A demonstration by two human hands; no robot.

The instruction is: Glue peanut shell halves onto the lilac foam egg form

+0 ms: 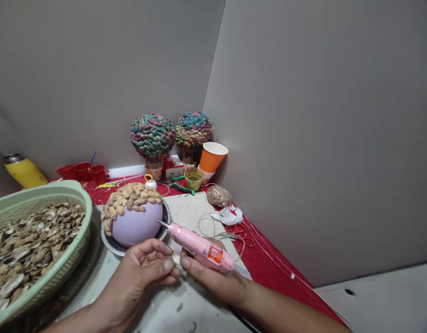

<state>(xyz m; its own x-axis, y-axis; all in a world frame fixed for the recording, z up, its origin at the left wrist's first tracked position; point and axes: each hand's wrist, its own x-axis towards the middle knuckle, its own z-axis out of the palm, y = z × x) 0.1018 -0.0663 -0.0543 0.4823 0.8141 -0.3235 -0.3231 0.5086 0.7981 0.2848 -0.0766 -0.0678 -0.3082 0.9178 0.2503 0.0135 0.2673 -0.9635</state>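
Observation:
My right hand (216,280) is closed round a pink hot glue gun (196,245), its metal nozzle pointing left toward a purple ball (137,224). Between the fingertips of my left hand (146,270) is a pale peanut shell (176,258), which the right fingertips also meet. Peanut shells (130,196) cover the top and left side of the ball; its front is bare and smooth. The ball rests in a metal bowl (167,215) just beyond my hands.
A green basket (85,203) of peanut shells stands at left. Behind are red cups (82,171), two colourful shell-covered balls (153,134) on cup bases, orange paper cups (211,157), pliers (182,188) and twine (218,196). Red-handled scissors (248,241) lie at right, near the grey wall (320,138).

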